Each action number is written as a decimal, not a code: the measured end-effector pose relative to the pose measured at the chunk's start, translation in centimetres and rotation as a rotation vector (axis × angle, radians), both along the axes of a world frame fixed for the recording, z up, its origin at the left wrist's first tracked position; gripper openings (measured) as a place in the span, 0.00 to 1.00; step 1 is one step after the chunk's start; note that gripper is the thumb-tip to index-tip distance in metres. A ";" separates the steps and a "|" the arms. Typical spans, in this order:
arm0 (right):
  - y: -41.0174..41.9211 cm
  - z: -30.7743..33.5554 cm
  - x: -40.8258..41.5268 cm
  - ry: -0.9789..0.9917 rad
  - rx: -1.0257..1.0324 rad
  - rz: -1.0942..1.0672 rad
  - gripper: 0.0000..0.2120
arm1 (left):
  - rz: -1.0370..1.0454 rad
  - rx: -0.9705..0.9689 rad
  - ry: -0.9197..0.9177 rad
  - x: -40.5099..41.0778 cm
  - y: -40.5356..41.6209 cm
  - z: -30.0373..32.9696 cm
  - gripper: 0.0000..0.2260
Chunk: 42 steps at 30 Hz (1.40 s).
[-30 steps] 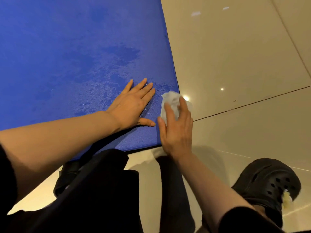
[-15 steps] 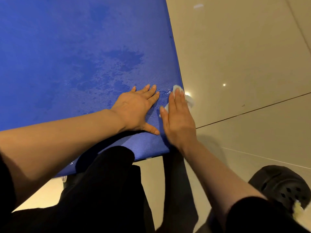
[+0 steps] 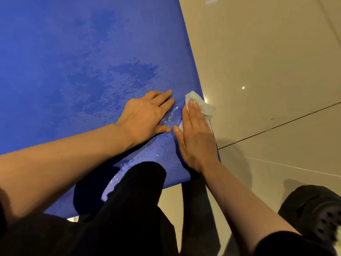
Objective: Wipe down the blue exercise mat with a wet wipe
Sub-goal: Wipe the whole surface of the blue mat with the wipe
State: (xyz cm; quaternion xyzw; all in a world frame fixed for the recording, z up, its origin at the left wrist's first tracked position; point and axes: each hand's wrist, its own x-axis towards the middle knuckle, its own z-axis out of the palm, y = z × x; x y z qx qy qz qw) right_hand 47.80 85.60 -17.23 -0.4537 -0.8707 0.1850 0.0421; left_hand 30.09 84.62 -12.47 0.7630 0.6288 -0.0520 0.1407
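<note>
Floor [image 3: 267, 52]: glossy beige tile, thin dark grout lines, small bright light reflections. On it lies the blue exercise mat [image 3: 64, 61], filling the upper left of our view; its right edge runs diagonally down to a near corner. We note darker damp patches mid-mat and beaded wet streaks close to the hands.

Left hand [image 3: 145, 115]: palm down on the mat, fingers straight and together, thumb out to the side; grip released, holding nothing. The forearm reaches in from the lower left.

Right hand [image 3: 195, 133]: flat, fingers straight, pressing the white wet wipe [image 3: 201, 106] onto the mat at its right edge, just beside the left hand. The crumpled wipe shows beyond the fingertips and slightly overhangs the mat's edge.

Black trousers [image 3: 129, 209] below centre; a black perforated clog [image 3: 313, 209] on the tile at lower right.
</note>
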 end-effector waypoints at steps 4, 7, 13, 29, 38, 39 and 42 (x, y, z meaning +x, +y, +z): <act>5.3 0.1 -1.9 -0.050 -0.055 0.025 0.30 | -0.019 -0.159 0.073 -1.0 2.3 -0.2 0.50; 6.4 0.0 -2.3 -0.036 -0.147 0.004 0.30 | 0.010 -0.285 0.038 -1.1 3.1 -0.4 0.54; 1.3 0.1 0.0 -0.017 -0.066 -0.008 0.33 | -0.016 -0.287 0.014 -1.3 3.4 -1.2 0.55; 10.4 -0.1 -4.4 -0.088 -0.084 0.058 0.30 | 0.083 -0.247 -0.194 -1.9 3.0 -1.2 0.59; 5.5 0.7 -2.0 -0.050 -0.144 0.120 0.32 | 0.181 -0.252 -0.032 -1.5 1.7 -0.9 0.60; 4.6 0.7 -1.7 -0.041 -0.120 0.129 0.33 | 0.181 -0.256 -0.024 -1.4 1.7 -0.8 0.60; 2.2 0.3 -0.8 0.033 0.010 0.134 0.33 | 0.187 -0.263 -0.023 -1.4 1.8 -0.6 0.60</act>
